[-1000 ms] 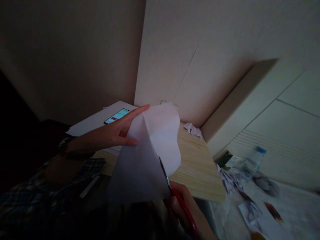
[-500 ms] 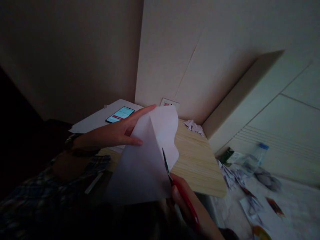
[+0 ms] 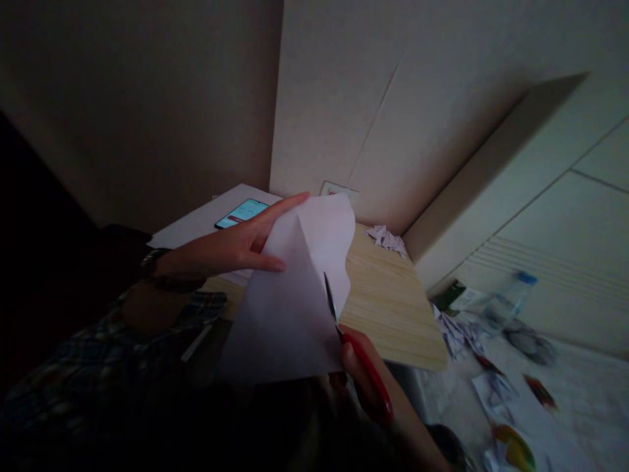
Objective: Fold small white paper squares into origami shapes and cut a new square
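A white sheet of paper with a crease and a wavy right edge is held up over the small wooden table. My left hand grips its upper left side, thumb lying on the front and the other fingers going behind. My right hand is closed round the red handles of a pair of scissors. One scissor blade lies across the front of the paper near its right edge, pointing up; the other blade is hidden behind the sheet.
A lit phone lies on more white paper at the left. Folded paper pieces sit at the tabletop's back corner, below a wall socket. To the right, a clear bottle with a blue cap stands among scattered scraps.
The view has shifted slightly, so most things appear a little higher and to the right. Both hands keep their hold, and the scissors remain on the paper's right edge.
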`<state>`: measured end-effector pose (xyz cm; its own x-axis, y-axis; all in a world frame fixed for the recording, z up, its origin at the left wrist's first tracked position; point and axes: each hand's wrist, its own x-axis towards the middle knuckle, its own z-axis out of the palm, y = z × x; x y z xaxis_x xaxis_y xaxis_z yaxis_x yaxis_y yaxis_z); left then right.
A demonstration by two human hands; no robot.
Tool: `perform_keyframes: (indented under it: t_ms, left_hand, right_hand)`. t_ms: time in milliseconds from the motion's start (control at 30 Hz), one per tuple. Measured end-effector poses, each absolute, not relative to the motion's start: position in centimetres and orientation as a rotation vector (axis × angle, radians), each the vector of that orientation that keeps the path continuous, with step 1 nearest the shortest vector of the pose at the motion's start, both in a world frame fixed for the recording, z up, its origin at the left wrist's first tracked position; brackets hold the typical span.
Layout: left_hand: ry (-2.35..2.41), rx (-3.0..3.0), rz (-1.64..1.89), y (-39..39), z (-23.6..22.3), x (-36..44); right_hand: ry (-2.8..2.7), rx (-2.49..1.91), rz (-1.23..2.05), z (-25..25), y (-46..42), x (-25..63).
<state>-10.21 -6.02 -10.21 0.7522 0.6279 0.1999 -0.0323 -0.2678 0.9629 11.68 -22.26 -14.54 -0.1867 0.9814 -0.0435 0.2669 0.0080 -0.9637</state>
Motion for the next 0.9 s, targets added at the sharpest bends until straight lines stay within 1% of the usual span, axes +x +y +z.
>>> perform_keyframes:
  t_ms: [167,533,900]
  left_hand:
    - [0.494,1.755,0.686,-6.0,-10.2,-10.3]
    - [0.490,1.766,0.701,-6.2,-10.0,-10.3]
    - [0.519,1.740,0.685,-6.4,-9.7,-10.2]
  right_hand:
    - [-1.518,-1.279,1.244,-14.2,-22.3,11.5]
    - [-1.512,-1.308,1.228,-15.6,-22.2,11.8]
    - [-1.496,-1.252,1.339,-15.7,-22.1,11.8]
